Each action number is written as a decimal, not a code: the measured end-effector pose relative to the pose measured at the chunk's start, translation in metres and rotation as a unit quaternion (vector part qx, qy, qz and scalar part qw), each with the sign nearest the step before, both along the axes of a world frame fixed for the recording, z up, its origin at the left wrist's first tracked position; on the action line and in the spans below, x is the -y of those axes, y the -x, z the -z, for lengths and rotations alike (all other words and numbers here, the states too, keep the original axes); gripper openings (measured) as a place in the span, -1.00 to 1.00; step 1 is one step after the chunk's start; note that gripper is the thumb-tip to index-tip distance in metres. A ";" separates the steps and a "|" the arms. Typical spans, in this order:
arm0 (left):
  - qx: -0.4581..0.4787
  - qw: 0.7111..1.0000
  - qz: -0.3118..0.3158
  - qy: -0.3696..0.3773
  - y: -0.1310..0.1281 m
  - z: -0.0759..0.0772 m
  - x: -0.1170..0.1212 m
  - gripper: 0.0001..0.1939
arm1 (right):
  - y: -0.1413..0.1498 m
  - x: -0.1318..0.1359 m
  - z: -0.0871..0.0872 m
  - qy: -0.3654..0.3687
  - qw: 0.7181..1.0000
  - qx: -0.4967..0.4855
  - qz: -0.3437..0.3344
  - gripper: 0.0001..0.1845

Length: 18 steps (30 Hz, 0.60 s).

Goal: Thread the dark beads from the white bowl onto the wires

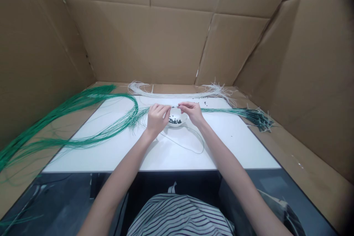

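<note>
My left hand (158,118) is closed in a pinch on a thin green cord (203,143), whose loose loop droops onto the white tabletop. Close by on the right, my right hand (193,112) also pinches the cord, fingertips together. A few small dark beads (173,107) show in the short gap between my fingertips; exactly how they sit on the cord is too small to tell. Just under both hands stands a white bowl (184,118) with many small dark beads (174,121) at its bottom.
Long green cords (110,136) spread across the left of the white table (238,147). Behind the bowl, a dark green bundle (257,116) reaches right. White cords (174,96) lie along the back, with loose beads (205,103) nearby. Cardboard walls (177,44) enclose the table.
</note>
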<state>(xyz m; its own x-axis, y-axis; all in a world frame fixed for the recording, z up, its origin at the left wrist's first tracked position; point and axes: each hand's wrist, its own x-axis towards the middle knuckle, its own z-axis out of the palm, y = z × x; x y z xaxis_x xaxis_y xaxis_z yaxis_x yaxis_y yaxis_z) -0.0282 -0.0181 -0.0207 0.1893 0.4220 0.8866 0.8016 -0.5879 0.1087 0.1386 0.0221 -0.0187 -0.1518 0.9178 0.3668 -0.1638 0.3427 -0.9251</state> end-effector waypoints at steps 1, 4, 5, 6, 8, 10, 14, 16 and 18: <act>-0.001 1.000 0.000 0.000 0.000 0.000 0.000 -0.86 | 0.000 0.000 0.000 0.001 1.000 0.002 0.001 -0.81; -0.004 1.000 0.003 -0.004 -0.001 0.000 0.001 -0.86 | 0.001 0.001 0.001 -0.001 1.000 0.009 -0.001 -0.81; -0.006 1.000 0.004 -0.004 -0.001 0.000 0.001 -0.86 | 0.001 0.000 0.001 -0.003 1.000 0.011 -0.001 -0.82; -0.006 1.000 0.005 -0.005 -0.001 0.000 0.001 -0.86 | 0.001 0.000 0.002 -0.004 1.000 0.011 -0.001 -0.82; -0.006 1.000 0.006 -0.005 -0.001 0.000 0.001 -0.87 | 0.001 -0.001 0.003 -0.005 1.000 0.008 -0.003 -0.83; -0.004 1.000 0.008 -0.005 -0.001 0.001 0.001 -0.87 | 0.001 -0.001 0.004 -0.001 1.000 0.001 -0.008 -0.83; -0.003 1.000 0.015 0.000 -0.002 0.001 0.001 -0.86 | 0.001 -0.002 0.004 0.008 1.000 -0.015 -0.024 -0.82; -0.003 1.000 0.017 0.001 -0.002 0.002 0.001 -0.87 | 0.001 -0.002 0.005 0.009 0.999 -0.022 -0.033 -0.83; -0.003 1.000 0.020 0.001 -0.002 0.002 0.001 -0.86 | 0.001 -0.002 0.005 0.015 0.999 -0.027 -0.042 -0.85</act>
